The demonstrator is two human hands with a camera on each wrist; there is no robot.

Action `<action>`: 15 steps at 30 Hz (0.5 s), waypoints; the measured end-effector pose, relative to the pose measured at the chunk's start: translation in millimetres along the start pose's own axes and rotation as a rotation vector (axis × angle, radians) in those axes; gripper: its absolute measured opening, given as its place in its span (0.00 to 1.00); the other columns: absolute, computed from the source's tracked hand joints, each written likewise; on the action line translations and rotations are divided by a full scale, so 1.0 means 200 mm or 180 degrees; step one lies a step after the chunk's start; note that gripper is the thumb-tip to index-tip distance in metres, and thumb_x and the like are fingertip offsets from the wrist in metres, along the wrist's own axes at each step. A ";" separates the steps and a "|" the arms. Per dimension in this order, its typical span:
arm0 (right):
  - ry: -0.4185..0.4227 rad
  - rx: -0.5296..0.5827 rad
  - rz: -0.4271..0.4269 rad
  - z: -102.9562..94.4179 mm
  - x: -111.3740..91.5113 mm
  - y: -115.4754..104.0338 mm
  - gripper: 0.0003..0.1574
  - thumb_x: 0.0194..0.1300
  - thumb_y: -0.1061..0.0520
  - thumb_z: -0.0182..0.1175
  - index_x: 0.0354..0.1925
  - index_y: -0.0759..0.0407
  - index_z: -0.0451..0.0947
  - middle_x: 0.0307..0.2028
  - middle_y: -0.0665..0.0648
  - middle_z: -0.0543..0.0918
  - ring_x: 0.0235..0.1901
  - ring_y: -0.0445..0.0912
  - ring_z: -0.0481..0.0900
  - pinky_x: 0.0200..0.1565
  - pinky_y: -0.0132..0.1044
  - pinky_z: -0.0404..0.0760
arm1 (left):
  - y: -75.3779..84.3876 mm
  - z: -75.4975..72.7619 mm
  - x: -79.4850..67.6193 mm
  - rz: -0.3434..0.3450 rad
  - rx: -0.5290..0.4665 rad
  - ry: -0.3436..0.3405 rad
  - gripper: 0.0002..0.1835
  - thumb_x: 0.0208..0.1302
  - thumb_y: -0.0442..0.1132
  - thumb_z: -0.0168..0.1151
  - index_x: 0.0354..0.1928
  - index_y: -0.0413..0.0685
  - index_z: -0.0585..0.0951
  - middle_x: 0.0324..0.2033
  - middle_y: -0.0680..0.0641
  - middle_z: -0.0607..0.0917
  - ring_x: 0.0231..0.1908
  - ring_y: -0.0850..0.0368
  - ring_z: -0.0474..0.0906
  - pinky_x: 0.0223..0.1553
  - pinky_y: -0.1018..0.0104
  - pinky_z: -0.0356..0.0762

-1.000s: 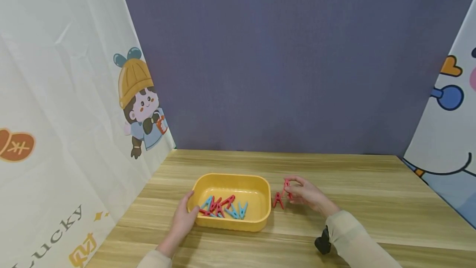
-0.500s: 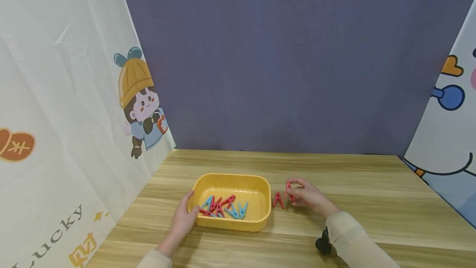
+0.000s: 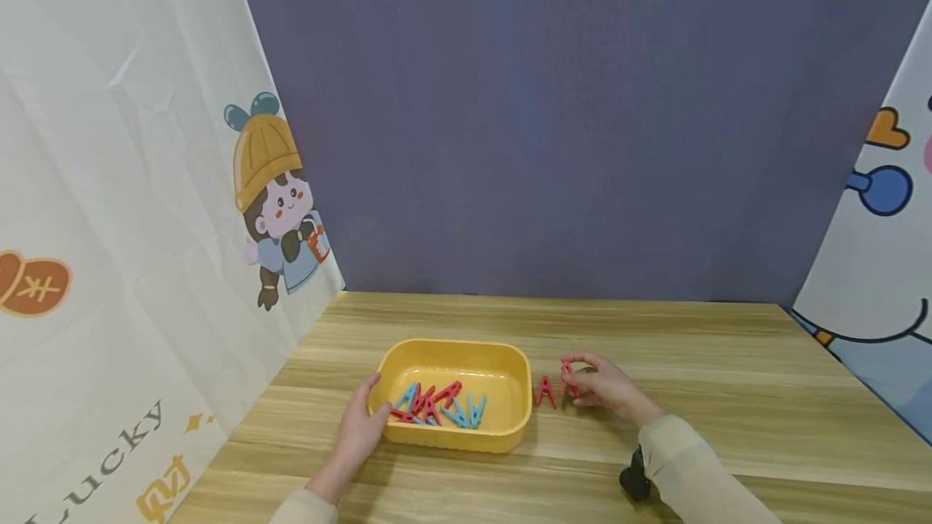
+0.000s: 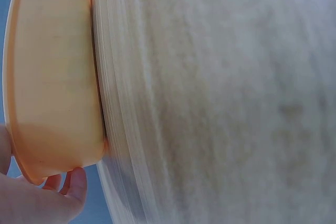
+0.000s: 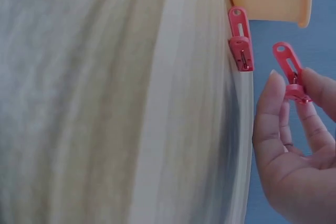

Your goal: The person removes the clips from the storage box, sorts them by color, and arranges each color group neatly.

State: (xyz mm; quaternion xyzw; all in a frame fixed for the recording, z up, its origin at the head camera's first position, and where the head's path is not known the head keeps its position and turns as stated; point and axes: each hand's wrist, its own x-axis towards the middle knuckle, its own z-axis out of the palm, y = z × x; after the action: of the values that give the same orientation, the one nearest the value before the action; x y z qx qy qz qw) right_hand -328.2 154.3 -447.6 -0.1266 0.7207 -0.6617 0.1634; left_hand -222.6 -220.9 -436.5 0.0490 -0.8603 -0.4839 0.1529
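Observation:
In the head view, my left hand (image 3: 359,425) grips the left end of a yellow plastic basket (image 3: 510,360), thumb over the rim. Several red clothespins (image 3: 448,393) and blue clothespins (image 3: 476,411) lie in the basket's front left and middle. Just right of it, my right hand (image 3: 610,388) pinches a red clothespin (image 5: 287,62) between thumb and fingers. A second red clothespin (image 3: 546,392) rests on the table, between the basket and that hand. The left wrist view shows the basket's outer wall (image 4: 58,77), with fingertips (image 4: 78,179) against its end.
The wood-grain table (image 3: 677,346) extends behind and to both sides of the basket. A dark blue-grey backdrop (image 3: 553,120) rises at its far edge, with printed cloths at left and right. A small black object (image 3: 635,477) sits at the right sleeve.
My right hand has shifted slightly right and down with the pinched red clothespin, a little farther from the one on the table. The left hand and basket stay put.

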 end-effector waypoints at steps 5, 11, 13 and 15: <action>0.0080 -0.0129 0.0059 0.01 -0.01 0.00 0.33 0.62 0.62 0.57 0.61 0.72 0.57 0.35 0.61 0.76 0.29 0.46 0.76 0.30 0.37 0.81 | 0.00 0.00 0.00 0.0028 -0.0003 0.0009 0.28 0.60 0.28 0.53 0.62 0.30 0.62 0.61 0.28 0.62 0.61 0.32 0.55 0.60 0.41 0.53; 0.0065 -0.0146 0.0063 0.01 0.00 0.01 0.33 0.62 0.63 0.57 0.61 0.73 0.57 0.33 0.60 0.74 0.27 0.44 0.74 0.28 0.37 0.81 | 0.00 0.00 0.00 0.0015 0.0024 0.0025 0.28 0.59 0.28 0.53 0.63 0.31 0.62 0.61 0.28 0.62 0.61 0.32 0.55 0.61 0.41 0.53; 0.0074 -0.0170 0.0076 0.01 0.00 0.01 0.32 0.62 0.63 0.57 0.60 0.73 0.58 0.33 0.59 0.74 0.27 0.45 0.74 0.27 0.37 0.82 | 0.00 0.00 0.00 0.0014 0.0030 0.0028 0.28 0.59 0.28 0.53 0.63 0.31 0.62 0.61 0.28 0.62 0.61 0.32 0.55 0.61 0.41 0.53; 0.0061 -0.0229 0.0082 0.01 0.00 0.02 0.32 0.62 0.63 0.57 0.60 0.73 0.59 0.34 0.60 0.74 0.27 0.45 0.74 0.27 0.38 0.82 | 0.00 0.00 0.00 0.0016 0.0028 0.0029 0.28 0.59 0.28 0.53 0.63 0.31 0.62 0.61 0.28 0.62 0.61 0.32 0.56 0.60 0.41 0.53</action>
State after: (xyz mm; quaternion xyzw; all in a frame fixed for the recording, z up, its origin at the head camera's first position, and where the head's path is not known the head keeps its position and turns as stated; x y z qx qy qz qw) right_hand -328.1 153.2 -451.0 -0.1167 0.7472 -0.6343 0.1603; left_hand -222.5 -220.8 -436.6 0.0497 -0.8618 -0.4795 0.1578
